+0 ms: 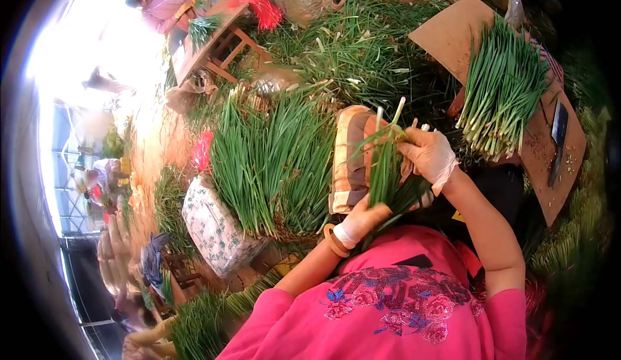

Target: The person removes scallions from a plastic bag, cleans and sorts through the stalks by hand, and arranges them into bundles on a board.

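In the head view, my left hand (367,221), in a thin pale glove with a tan bangle at the wrist, is wrapped round the lower part of a small bunch of garlic chives (383,174). The gloved fingers of my right hand (425,155) close on the upper part, where pale stalk ends stick up. A brown and cream padded cloth (349,150) lies over my lap beside the bunch. To the left is a large heap of garlic chives (272,163). At the right, a thick pile of garlic chives (504,85) rests with pale ends toward me.
A knife (558,141) lies on a brown board (542,159) at the right. A floral-covered block (217,227) stands left of the heap, near red strings (202,150). Loose leaves (349,43) litter the ground. Another person (169,1) sits by a wooden table (207,40).
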`<state>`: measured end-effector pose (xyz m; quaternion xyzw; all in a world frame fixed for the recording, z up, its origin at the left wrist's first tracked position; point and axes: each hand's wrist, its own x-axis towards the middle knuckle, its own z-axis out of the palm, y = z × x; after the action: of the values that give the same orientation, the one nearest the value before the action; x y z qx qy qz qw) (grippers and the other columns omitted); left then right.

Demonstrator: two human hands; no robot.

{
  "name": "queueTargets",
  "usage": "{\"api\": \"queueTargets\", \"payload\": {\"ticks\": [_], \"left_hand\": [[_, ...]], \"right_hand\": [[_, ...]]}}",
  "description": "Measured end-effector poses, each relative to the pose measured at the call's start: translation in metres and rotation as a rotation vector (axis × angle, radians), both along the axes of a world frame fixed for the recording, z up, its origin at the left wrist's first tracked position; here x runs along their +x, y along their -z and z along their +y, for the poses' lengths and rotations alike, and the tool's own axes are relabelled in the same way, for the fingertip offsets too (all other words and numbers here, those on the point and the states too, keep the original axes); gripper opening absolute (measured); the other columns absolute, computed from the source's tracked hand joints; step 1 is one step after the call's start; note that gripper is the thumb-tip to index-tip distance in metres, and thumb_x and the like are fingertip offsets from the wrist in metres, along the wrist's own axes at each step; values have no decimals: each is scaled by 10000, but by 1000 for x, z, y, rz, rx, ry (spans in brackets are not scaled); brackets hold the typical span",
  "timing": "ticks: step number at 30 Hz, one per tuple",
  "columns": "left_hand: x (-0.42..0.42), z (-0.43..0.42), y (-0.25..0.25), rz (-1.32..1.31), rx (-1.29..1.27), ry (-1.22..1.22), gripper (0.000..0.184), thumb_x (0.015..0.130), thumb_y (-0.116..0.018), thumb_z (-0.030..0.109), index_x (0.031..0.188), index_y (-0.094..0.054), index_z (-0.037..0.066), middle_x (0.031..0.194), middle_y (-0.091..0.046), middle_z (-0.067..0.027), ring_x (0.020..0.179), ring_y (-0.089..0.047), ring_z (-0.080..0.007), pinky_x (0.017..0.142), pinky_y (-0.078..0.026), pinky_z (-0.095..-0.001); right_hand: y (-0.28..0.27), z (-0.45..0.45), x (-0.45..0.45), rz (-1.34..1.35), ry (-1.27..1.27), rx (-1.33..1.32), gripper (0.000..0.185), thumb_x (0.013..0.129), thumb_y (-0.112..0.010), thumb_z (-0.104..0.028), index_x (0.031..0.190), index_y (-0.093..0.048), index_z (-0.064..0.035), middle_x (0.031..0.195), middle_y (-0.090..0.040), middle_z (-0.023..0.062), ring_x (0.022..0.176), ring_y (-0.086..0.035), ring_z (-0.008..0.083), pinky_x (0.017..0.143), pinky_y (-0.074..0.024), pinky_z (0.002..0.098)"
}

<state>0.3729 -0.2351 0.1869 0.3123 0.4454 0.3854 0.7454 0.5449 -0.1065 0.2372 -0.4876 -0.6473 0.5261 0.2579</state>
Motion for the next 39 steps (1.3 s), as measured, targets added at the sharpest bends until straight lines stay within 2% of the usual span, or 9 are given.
{"api": "queueTargets", "payload": {"ticks": [6, 11, 13, 16, 21, 27, 31, 36, 39], "left_hand": [[-6, -10, 32, 51, 58, -1, 492, 806, -598, -20, 1275, -454, 18, 1172, -565, -47, 1044, -517, -130, 933, -395, -268], [-12, -5, 30, 136, 155, -20, 474, 813, -584, -55, 1265, -451, 0, 1198, -555, -67, 1075, -514, -150, 950, -396, -288], [-10, -2, 27, 251, 208, 25, 492, 804, -587, -60, 1271, -441, -7, 1197, -557, -70, 1074, -516, -147, 950, -396, -283], [-10, 1, 18, 447, 347, 104, 507, 781, -602, -44, 1262, -448, 2, 1163, -576, -83, 1054, -532, -151, 931, -404, -274], [-25, -9, 36, 514, 309, 72, 474, 767, -615, 2, 1222, -486, 28, 1082, -615, -102, 1004, -568, -164, 882, -430, -269], [-24, -16, 52, 368, 272, 30, 463, 767, -610, -22, 1212, -490, 14, 1081, -621, -84, 992, -571, -146, 881, -434, -264], [-23, -9, 30, 340, 158, 74, 540, 785, -569, -99, 1294, -417, -1, 1202, -558, -70, 1075, -516, -131, 947, -398, -261], [-17, -11, 21, 233, 164, -27, 460, 769, -607, -32, 1212, -489, 2, 1111, -601, -66, 1014, -550, -133, 904, -424, -259], [-14, -8, 18, 360, 314, 12, 496, 753, -621, -34, 1226, -476, 3, 1121, -591, -75, 1030, -547, -144, 907, -426, -266]], "right_hand": [[-16, 62, 68, 866, 523, 85, 168, 908, -515, -202, 933, -556, -41, 641, -558, 14, 468, -470, 66, 402, -401, 198], [-77, 24, 40, 346, 395, 2, 224, 790, -673, -181, 946, -576, -53, 856, -620, 62, 660, -573, 96, 562, -456, 211], [-59, 9, 18, 129, 74, 414, 332, 713, -746, -256, 937, -584, -72, 973, -606, 79, 883, -605, 177, 758, -495, 306], [-32, -6, -1, -539, -272, 519, 270, 791, -653, -257, 989, -561, -99, 891, -600, 91, 844, -618, 280, 710, -490, 356], [-17, 50, 27, 45, 3, 512, 156, 834, -595, -186, 930, -587, -63, 878, -630, 94, 807, -635, 188, 634, -492, 322], [-97, 142, 57, 78, 373, 491, 279, 869, -564, -191, 1126, -582, -85, 1042, -632, 73, 844, -617, 118, 669, -497, 248], [-95, 146, 49, -1071, -102, 1370, 207, 866, -554, -187, 1021, -623, -69, 977, -636, 89, 809, -608, 196, 720, -492, 305], [-87, 42, -37, -1178, -732, 615, 224, 781, -605, -278, 972, -650, -170, 989, -658, 43, 888, -641, 207, 701, -527, 331], [-61, 23, -45, -1126, -1015, 519, 205, 800, -569, -294, 876, -686, -143, 848, -672, 57, 799, -654, 239, 630, -522, 380]]}}
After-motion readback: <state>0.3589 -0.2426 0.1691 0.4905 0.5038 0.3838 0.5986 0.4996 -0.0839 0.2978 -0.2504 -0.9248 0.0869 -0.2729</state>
